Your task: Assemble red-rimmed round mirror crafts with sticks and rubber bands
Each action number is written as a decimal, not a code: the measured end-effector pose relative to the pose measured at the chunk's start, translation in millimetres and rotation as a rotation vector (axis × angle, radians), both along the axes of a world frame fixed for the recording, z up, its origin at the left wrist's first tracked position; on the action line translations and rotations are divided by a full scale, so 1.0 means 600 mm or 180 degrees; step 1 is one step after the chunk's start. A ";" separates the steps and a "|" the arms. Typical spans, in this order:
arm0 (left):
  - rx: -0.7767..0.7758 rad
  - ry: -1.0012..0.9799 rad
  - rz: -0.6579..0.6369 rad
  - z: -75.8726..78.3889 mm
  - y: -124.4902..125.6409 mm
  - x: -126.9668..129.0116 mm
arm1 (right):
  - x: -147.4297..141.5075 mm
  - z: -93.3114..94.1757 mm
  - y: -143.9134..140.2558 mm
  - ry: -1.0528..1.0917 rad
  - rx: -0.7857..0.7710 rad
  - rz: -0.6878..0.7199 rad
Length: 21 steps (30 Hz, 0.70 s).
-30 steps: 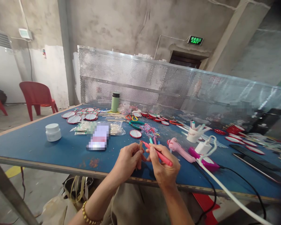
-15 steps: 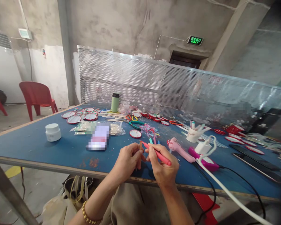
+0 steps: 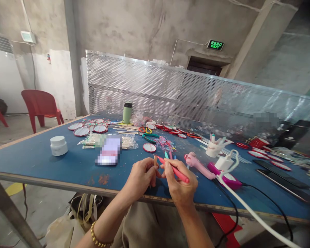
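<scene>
Above the table's front edge, my left hand is closed on a small wooden stick, held upright between the fingertips. My right hand grips a red marker pen like a writing tool, its tip at the top of the stick. Whether tip and stick touch is too small to tell. Just beyond the hands lie a round white disc with a red rim, several coloured pens and a tangle of thin coloured strings.
A phone, a white jar and bagged sticks lie left. Green-handled pliers are behind. To the right are a pink tool, a purple power block with cables and a pen cup. A perforated metal screen stands behind.
</scene>
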State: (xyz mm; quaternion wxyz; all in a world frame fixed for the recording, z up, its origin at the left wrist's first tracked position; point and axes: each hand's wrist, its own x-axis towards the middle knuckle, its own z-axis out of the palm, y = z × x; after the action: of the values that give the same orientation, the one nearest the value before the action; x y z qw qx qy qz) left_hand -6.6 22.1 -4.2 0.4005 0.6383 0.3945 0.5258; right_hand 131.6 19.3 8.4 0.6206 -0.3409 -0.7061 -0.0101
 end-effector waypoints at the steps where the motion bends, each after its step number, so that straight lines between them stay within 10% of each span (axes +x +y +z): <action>1: -0.0007 -0.0029 -0.0018 -0.001 0.000 0.000 | 0.000 0.000 0.000 -0.0001 0.0027 -0.0020; 21: 0.0022 -0.0109 -0.0040 -0.002 0.001 0.000 | -0.001 0.002 -0.002 -0.0108 0.0039 0.0033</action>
State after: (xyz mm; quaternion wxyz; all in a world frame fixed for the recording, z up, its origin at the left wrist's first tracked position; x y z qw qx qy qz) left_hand -6.3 22.5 -5.3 0.4083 0.6330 0.3818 0.5356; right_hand 130.9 18.2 9.5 0.6106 -0.3332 -0.7182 -0.0170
